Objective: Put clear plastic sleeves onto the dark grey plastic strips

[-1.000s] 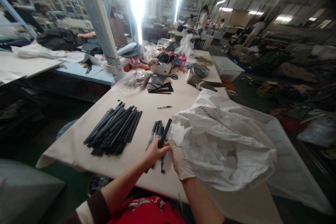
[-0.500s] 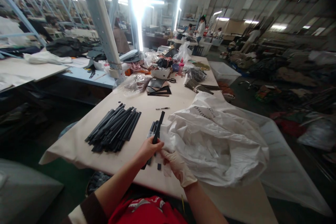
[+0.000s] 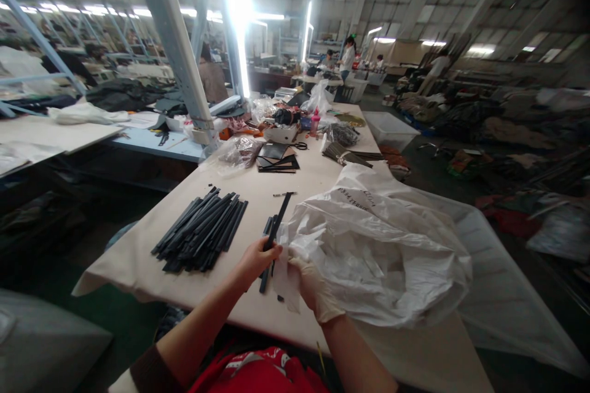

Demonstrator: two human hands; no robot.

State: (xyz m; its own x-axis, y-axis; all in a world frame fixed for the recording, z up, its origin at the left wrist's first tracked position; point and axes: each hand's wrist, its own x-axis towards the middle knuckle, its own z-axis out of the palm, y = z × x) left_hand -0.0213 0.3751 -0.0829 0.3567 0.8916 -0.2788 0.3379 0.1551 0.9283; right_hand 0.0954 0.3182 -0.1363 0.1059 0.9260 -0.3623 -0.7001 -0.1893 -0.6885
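Note:
My left hand (image 3: 254, 259), bare, is closed around a long black strip (image 3: 275, 227) that slants up and away over a few more black strips lying on the table. My right hand (image 3: 312, 287) wears a pale glove and pinches the edge of a big white plastic bag (image 3: 382, 245) that bulges over the table's right side. A large pile of black strips (image 3: 200, 230) lies to the left of my hands.
The beige table (image 3: 258, 187) runs away from me, with flat black sheets (image 3: 276, 156), a pen (image 3: 282, 194), scissors, bags and a box at its far end. A clear plastic bin (image 3: 498, 282) stands on the right. Other people work at distant tables.
My left hand has lifted one black strip off the small group and drawn it slightly left and toward me. My gloved right hand has shifted along the bag's edge.

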